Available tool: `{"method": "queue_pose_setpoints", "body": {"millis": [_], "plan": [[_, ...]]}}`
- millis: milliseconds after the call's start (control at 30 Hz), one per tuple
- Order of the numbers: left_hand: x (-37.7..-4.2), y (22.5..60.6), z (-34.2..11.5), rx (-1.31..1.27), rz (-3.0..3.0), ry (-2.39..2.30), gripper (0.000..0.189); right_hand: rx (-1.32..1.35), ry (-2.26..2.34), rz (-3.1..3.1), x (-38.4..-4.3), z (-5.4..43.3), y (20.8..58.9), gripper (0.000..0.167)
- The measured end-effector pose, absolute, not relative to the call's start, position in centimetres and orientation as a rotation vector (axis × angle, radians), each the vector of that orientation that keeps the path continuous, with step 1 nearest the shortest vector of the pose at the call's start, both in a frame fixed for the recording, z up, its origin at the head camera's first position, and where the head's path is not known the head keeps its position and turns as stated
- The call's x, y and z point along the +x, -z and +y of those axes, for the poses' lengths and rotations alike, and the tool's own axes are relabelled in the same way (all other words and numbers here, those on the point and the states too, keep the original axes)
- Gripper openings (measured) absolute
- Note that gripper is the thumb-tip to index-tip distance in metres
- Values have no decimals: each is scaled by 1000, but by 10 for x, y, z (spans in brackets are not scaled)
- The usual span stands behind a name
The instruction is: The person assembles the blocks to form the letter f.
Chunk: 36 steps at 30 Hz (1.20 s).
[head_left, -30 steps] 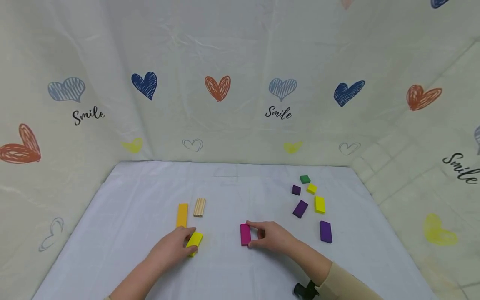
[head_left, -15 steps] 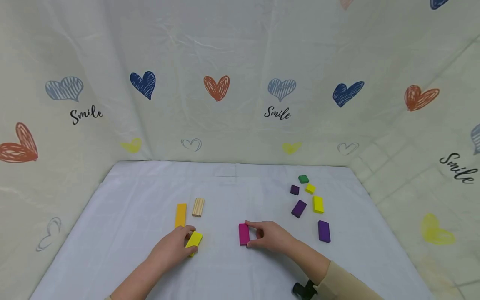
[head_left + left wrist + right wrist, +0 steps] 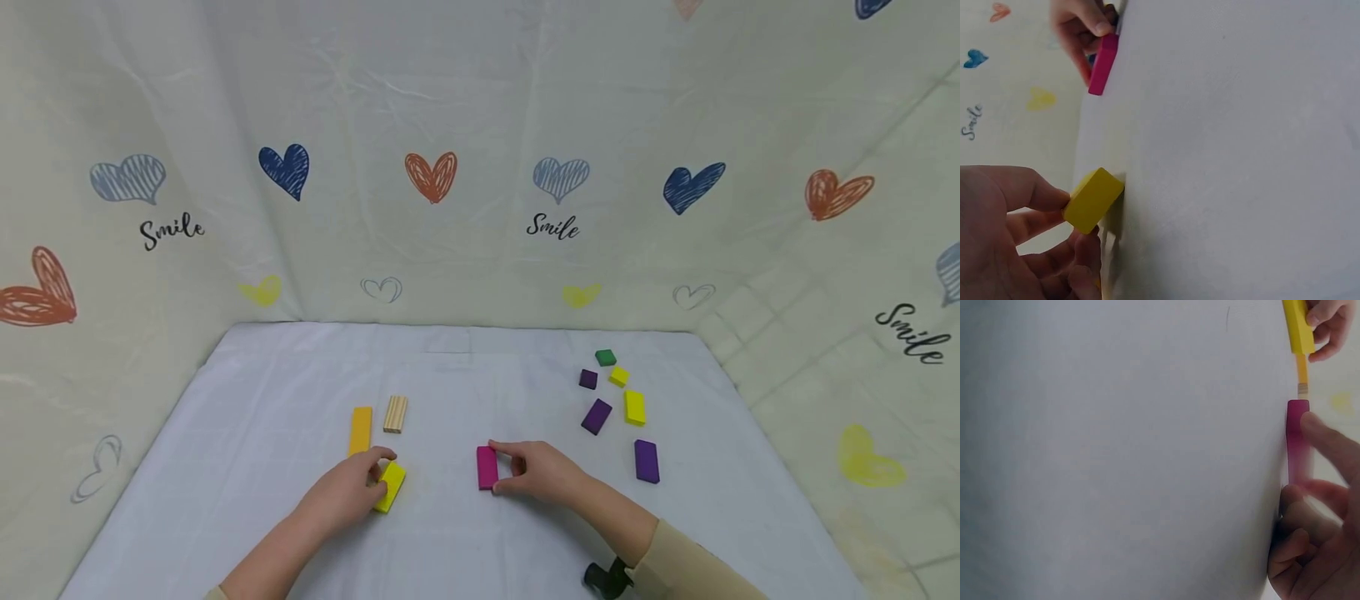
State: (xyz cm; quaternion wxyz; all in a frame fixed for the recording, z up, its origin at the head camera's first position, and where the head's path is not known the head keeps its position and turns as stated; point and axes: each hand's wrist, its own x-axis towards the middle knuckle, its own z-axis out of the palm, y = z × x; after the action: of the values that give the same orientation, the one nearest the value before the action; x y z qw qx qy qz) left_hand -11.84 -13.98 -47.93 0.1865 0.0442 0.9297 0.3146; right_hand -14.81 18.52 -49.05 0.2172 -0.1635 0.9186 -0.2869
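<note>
My left hand [image 3: 341, 492] is at a yellow rectangular block [image 3: 391, 487], which lies slanted on the white cloth. The thumb is at its left side and a bent index finger reaches over its far end. In the left wrist view, the thumb tip meets an edge of this yellow block [image 3: 1093, 200], with other fingers curled below. Farther right, my right hand [image 3: 543, 471] pinches a magenta block [image 3: 487, 468] lengthwise, index fingertip at the far end and thumb at the near end. An orange block [image 3: 361, 429] lies just beyond the left hand, beside a striped wooden block [image 3: 395, 414].
To the right lie a large purple block [image 3: 647, 461], a smaller purple one [image 3: 596, 417], a yellow block [image 3: 634, 408] and several small pieces, including a green one [image 3: 606, 357]. A black object [image 3: 606, 578] shows by the right sleeve. A printed curtain [image 3: 480, 250] stands behind the table.
My left thumb has drawn back along the yellow block and the index finger has reached a little farther out, showing more of the block. The right hand and magenta block have stayed put.
</note>
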Motion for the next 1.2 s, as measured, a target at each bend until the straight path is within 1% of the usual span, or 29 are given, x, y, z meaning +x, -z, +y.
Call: {"method": "queue_pose_setpoints", "body": {"millis": [233, 433, 800, 1067, 1200], "plan": [[-119, 477, -141, 109, 2562, -956, 34, -457, 786, 2548, -147, 186, 489, 70], [-123, 477, -141, 91, 2569, -968, 37, -466, 784, 2550, -147, 185, 490, 70], [-142, 480, -127, 80, 2535, -1130, 37, -480, 777, 2556, -146, 185, 490, 71], [-156, 482, -110, 106, 2545, -1249, 37, -488, 771, 2575, -143, 185, 489, 77], [-166, 482, -100, 117, 2544, -1292, 38, -475, 788, 2571, -143, 186, 488, 74]]}}
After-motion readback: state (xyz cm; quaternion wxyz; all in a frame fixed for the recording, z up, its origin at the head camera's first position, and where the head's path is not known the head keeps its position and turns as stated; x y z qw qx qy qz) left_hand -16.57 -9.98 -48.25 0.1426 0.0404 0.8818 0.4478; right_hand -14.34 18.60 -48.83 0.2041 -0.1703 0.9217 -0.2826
